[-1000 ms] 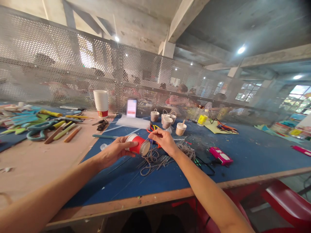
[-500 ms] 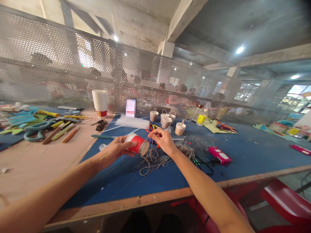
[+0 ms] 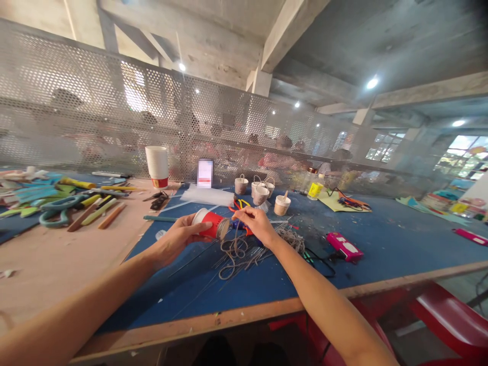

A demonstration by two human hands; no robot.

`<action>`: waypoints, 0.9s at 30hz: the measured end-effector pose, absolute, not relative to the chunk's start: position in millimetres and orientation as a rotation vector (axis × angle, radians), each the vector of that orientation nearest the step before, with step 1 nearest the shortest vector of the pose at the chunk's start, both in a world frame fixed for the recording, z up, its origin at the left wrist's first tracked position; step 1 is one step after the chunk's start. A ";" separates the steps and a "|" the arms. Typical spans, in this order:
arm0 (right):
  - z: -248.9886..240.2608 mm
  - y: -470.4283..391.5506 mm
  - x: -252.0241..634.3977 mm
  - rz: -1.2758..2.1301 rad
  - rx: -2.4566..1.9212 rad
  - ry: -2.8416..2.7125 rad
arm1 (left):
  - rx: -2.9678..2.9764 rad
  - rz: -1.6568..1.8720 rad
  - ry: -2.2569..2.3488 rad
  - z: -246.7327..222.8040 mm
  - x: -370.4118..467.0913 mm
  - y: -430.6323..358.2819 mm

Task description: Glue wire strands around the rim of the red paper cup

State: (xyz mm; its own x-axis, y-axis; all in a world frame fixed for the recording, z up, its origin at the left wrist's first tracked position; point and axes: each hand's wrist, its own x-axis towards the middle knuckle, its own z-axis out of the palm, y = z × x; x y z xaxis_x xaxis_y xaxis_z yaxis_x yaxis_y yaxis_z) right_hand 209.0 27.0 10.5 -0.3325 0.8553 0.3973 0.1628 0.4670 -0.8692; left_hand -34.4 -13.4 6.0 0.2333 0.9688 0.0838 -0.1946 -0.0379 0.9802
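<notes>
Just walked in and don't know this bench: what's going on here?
A person holds a red cup on its side in the left hand, over the blue table. The right hand pinches twine at the cup's base. Loose twine and thin wires lie beneath. Small twine-wrapped cups stand behind.

Left hand [image 3: 178,238] is wrapped around a red paper cup [image 3: 209,224] lying on its side, bottom end facing right. Right hand [image 3: 256,222] pinches brown twine [image 3: 233,250] right at the cup's base, and the rest of it trails loose over the blue table [image 3: 381,244]. Stack of white cups [image 3: 157,165] and a few small twine-wrapped cups [image 3: 261,193] sit further back, pink box [image 3: 344,246] off to the right.
</notes>
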 end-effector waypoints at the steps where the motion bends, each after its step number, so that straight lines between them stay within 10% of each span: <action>1: 11.7 25.8 209.6 0.958 -0.848 -1.784 | 1.207 1.187 0.865 5.3 -35.1 -12.0; 27: 18.1 2.8 199.3 1.014 -0.849 -1.909 | 1.068 1.465 0.837 10.9 -37.6 -9.6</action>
State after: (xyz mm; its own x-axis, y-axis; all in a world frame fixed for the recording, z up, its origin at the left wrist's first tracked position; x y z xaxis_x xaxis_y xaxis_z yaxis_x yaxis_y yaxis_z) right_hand 199.3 2.8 18.1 -0.4580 0.8247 0.3318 0.1872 0.4544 -0.8709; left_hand -37.6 -9.6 10.9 -0.0093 0.9849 0.1729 -0.3517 -0.1651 0.9214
